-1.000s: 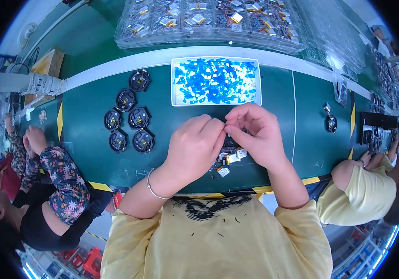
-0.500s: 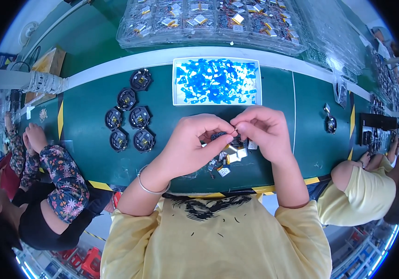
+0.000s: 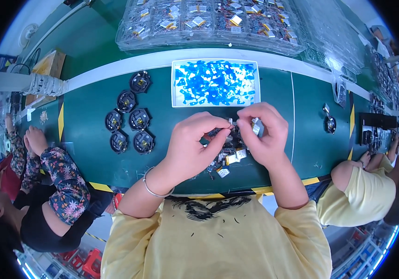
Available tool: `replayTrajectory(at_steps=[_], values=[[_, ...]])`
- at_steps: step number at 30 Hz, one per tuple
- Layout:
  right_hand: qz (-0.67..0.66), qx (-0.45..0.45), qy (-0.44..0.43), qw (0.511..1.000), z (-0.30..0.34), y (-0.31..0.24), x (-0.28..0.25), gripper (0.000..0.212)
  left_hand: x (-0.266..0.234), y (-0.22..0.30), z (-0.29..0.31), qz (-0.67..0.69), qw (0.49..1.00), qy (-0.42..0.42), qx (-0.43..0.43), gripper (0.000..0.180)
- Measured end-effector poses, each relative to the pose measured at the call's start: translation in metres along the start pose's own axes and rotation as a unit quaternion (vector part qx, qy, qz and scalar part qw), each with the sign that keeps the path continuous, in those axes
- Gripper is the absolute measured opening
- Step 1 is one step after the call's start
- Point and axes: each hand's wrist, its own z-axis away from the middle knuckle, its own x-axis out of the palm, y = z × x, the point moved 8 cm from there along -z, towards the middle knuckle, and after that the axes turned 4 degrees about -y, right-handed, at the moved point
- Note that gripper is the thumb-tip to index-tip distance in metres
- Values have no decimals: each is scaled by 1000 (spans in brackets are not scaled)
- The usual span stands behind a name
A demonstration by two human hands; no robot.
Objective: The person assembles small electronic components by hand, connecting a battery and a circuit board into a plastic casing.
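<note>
My left hand (image 3: 192, 146) is closed in a pinch, thumb against forefinger, with a tiny pale piece (image 3: 230, 122) at its tips, too small to name. Just to its right, my right hand (image 3: 269, 137) is curled, thumb and forefinger bent toward each other. A silver, flat battery-like piece (image 3: 256, 126) shows in the loop of that hand; whether the fingers grip it is hidden. Under and between the hands lies a pile of small dark electronic parts with wires and silver batteries with yellow edges (image 3: 235, 157). One more silver battery (image 3: 223, 172) sits at its near edge.
Several round black housings (image 3: 139, 119) stand to the left. Beyond my hands is a white box (image 3: 173, 88) of blue pieces. Farther back, clear trays (image 3: 162, 39) hold electronic parts. One housing (image 3: 330, 124) lies at right. Co-workers sit on both sides.
My fingertips have drawn apart; they nearly met before. My right hand has turned and opened slightly, so the silver piece shows in its loop. More of the pile is uncovered.
</note>
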Motion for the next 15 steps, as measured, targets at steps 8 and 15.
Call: replayTrajectory(at_steps=[8,15], values=[[-9,-4,-33,999,-3,3,4,15,-1,-5,0,24,999,-11,-18,10],[78,-114,-23,990,-2,-19,10,13,0,-9,1,34,997,-26,-59,11]])
